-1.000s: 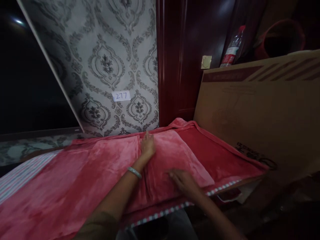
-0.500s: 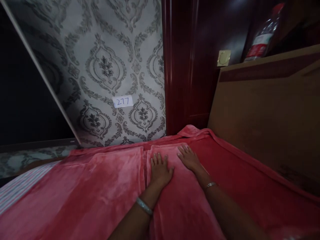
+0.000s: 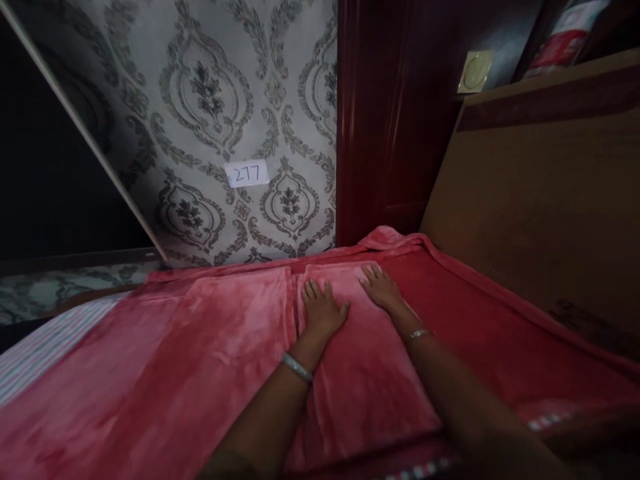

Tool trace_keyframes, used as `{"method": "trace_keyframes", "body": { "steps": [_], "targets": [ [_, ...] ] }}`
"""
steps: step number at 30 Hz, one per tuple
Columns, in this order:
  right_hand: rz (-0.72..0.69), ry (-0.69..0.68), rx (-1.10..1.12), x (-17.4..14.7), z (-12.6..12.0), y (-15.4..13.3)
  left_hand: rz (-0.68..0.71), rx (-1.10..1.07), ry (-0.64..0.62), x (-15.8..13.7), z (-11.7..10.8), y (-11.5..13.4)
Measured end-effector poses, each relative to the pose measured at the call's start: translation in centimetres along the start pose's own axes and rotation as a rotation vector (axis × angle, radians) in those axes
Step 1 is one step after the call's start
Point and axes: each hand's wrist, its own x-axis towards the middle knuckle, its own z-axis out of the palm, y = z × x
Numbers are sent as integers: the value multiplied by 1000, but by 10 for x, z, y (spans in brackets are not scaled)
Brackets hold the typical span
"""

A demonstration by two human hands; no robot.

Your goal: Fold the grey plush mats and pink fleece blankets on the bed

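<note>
A pink-red plush blanket lies spread out in front of me, with a folded panel running lengthwise through its middle. Flat on that panel's left side rests my left hand, fingers spread, a bracelet on the wrist. My right hand lies palm down at the panel's far right corner, its fingers also stretched out. Neither hand grips the cloth. A narrow gap separates the panel from the folded layers at its left. To the right, a darker red stretch of the blanket shows.
Patterned wallpaper with a paper label reading 277 rises behind. A dark screen-like panel stands left, above a striped cloth. On the right are a large cardboard box, a bottle and a dark red wooden panel.
The view has tilted downward, so the wall and blanket sit higher and the blanket's near edge shows. Both hands stay flat in nearly the same places on the folded panel.
</note>
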Motion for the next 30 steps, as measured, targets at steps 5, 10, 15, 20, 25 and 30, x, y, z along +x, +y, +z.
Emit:
{"method": "trace_keyframes", "body": {
  "steps": [5,10,15,20,25,30],
  "targets": [
    [19,-129,-5,-33,-23,13,-15,-51,-42,6,-6,0],
    [-74,-16,-82,-107,-17,12,-17,-105,-246,5,-36,10],
    [-144,96,-144,-152,12,6,400,-130,-254,-66,-49,-6],
    [-157,192,-143,-154,23,6,569,-125,-275,-129,-41,-38],
    [-149,193,-165,-156,19,4,584,-70,-284,-127,-40,-43],
    [-153,233,-188,-158,16,2,632,-80,-276,-124,-42,-44]
  ]
}}
